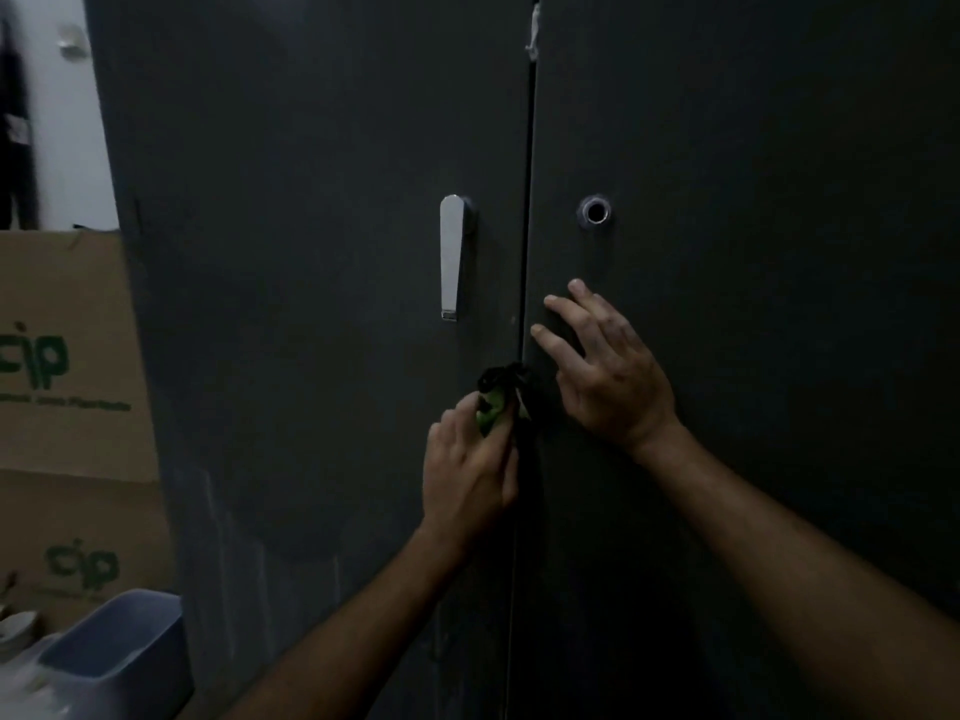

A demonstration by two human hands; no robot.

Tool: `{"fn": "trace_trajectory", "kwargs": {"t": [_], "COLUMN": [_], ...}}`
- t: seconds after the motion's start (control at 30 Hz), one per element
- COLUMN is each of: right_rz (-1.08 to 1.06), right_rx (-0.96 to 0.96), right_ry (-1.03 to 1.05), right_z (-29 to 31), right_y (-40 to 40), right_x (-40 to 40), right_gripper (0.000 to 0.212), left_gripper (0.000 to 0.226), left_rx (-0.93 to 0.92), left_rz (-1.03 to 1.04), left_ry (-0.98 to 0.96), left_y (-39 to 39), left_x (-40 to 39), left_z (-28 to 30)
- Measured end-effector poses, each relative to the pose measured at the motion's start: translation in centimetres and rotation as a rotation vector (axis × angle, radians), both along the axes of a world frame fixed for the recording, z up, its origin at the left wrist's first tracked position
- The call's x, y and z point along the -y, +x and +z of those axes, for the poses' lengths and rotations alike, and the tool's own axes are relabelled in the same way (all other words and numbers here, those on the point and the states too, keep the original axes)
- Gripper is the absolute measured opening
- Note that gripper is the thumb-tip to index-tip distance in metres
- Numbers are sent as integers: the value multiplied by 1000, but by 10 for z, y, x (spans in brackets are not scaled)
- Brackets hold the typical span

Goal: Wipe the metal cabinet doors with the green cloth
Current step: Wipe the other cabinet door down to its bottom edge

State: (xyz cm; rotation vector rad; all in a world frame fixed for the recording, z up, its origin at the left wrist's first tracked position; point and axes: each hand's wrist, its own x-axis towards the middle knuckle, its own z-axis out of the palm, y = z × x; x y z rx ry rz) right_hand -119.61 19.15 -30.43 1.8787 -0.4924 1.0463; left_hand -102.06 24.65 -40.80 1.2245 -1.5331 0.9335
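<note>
Green cloth (491,407) is bunched up at the seam between the two dark doors, pinched in the left hand (467,470). Right hand (608,371) holds nothing, fingers spread flat on the right door (753,304). Silver handle (453,257) hangs on the left door (311,304), cardboard boxes (67,356) off to the left.

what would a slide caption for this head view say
Left hand grips the green cloth at the seam between two dark metal cabinet doors while the right hand rests open on the right door.
</note>
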Motion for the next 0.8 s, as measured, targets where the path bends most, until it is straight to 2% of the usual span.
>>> {"fn": "trace_trajectory", "kwargs": {"t": [0.13,0.2,0.4,0.63,0.7,0.8], "right_rz": [52,64,50,71,72,52], "right_rx": [61,78,50,80,76,74], "right_ry": [-24,-24,-8,-23,-27,-21], "right_z": [0,0,-1,-1,-1,0], "right_y": [2,2,0,2,1,1], "right_x": [0,-1,0,1,1,-1], "right_gripper": [37,38,39,38,36,37], "left_gripper": [47,47,49,46,46,40], "left_rx": [-240,-294,-179,-280,-230,-12], "left_rz": [-12,-19,-10,-48,-17,15], "left_ry": [14,17,76,-40,-35,-72], "left_y": [-33,-40,-20,-39,-33,-4], "left_x": [0,3,-4,12,14,14], "left_z": [70,77,3,82,59,-26]}}
